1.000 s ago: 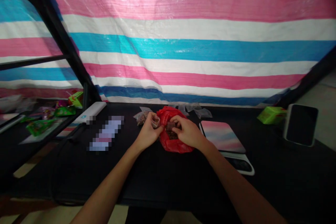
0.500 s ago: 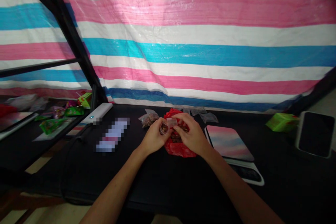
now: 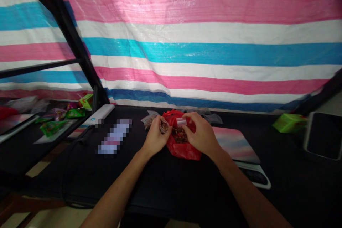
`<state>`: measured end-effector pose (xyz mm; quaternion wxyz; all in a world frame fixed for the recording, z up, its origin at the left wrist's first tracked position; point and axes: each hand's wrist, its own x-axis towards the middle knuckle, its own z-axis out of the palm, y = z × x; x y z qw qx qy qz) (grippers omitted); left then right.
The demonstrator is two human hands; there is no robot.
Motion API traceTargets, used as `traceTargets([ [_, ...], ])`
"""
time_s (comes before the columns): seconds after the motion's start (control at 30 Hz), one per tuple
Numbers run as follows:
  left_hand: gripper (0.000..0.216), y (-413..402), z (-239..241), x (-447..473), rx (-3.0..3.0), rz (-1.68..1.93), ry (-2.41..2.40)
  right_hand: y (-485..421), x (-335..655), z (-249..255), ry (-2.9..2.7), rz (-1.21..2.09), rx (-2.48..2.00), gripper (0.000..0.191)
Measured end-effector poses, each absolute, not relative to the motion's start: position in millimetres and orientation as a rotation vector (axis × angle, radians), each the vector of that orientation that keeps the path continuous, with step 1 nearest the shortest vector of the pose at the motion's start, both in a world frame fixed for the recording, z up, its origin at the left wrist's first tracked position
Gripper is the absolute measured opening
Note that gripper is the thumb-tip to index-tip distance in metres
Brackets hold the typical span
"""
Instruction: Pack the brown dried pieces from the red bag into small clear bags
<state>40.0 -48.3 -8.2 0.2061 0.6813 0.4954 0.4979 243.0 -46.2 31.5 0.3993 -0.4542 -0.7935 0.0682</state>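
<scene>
My left hand [image 3: 155,135] is closed round a small clear plastic bag [image 3: 164,127], whose round mouth gapes upward with brown bits inside. Between the thumb and fingers of my right hand [image 3: 201,131] is a small clear plastic cup [image 3: 181,122], tilted on its side; its exact shape is hard to make out. Beneath both hands lies an opened red plastic bag [image 3: 184,150] holding a heap of small brown pieces [image 3: 179,134]. A filled clear bag [image 3: 147,122] rests just behind my left hand, partly hidden by it.
Flat clear bags [image 3: 211,117] lie behind the red bag. A pink-and-blue pad [image 3: 235,144] is at right, near a green box [image 3: 288,123] and a dark-screened device [image 3: 326,135]. At left are a white power strip [image 3: 103,114] and a blurred-out item [image 3: 114,137].
My right hand has drawn slightly right and away from my left hand, with the clear cup now over the red bag. The small bag's mouth shows more plainly.
</scene>
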Motion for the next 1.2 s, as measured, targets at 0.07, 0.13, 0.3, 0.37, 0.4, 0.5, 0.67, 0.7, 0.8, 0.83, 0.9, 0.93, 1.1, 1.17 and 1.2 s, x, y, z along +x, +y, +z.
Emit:
traceTargets([
  [0.07, 0.016, -48, -9, 39, 1.990, 1.419, 1.478, -44, 246, 29, -2.097, 0.135, -1.187, 0.032],
  [0.13, 0.017, -49, -8, 38, 2.076, 1.436, 1.533, -44, 246, 29, -2.137, 0.126, -1.159, 0.037],
  [0.3, 0.030, -55, -5, 34, 2.262, 1.360, 1.553, -57, 234, 36, -2.186, 0.270, -0.875, 0.033],
  [0.37, 0.034, -56, -3, 32, 2.321, 1.268, 1.529, -60, 230, 36, -2.225, 0.302, -0.816, 0.029],
  [0.4, 0.034, -56, -2, 30, 2.357, 1.212, 1.511, -61, 228, 36, -2.235, 0.302, -0.810, 0.026],
  [0.5, 0.033, -56, -1, 29, 2.464, 1.075, 1.470, -59, 227, 32, -2.251, 0.284, -0.816, 0.012],
  [0.67, 0.040, -57, -1, 32, 2.574, 0.917, 1.461, -56, 229, 30, -2.197, 0.364, -0.918, 0.007],
  [0.7, 0.043, -58, -1, 34, 2.592, 0.896, 1.451, -56, 228, 30, -2.163, 0.386, -0.964, 0.007],
  [0.8, 0.052, -59, -4, 39, 2.626, 0.862, 1.416, -54, 226, 27, -2.093, 0.430, -1.041, 0.013],
  [0.83, 0.053, -59, -4, 40, 2.625, 0.861, 1.413, -53, 226, 24, -2.084, 0.436, -1.050, 0.018],
  [0.9, 0.051, -60, -5, 43, 2.605, 0.873, 1.412, -51, 225, 20, -2.075, 0.434, -1.061, 0.027],
  [0.93, 0.049, -60, -5, 44, 2.590, 0.885, 1.413, -50, 225, 18, -2.082, 0.426, -1.060, 0.027],
  [1.1, 0.042, -61, 0, 43, 2.511, 0.948, 1.461, -47, 230, 18, -2.156, 0.341, -1.054, 0.010],
  [1.17, 0.037, -61, 3, 41, 2.502, 0.946, 1.476, -47, 232, 21, -2.135, 0.294, -1.093, 0.009],
  [1.2, 0.034, -61, 5, 40, 2.508, 0.937, 1.470, -46, 233, 22, -2.120, 0.274, -1.113, 0.009],
])
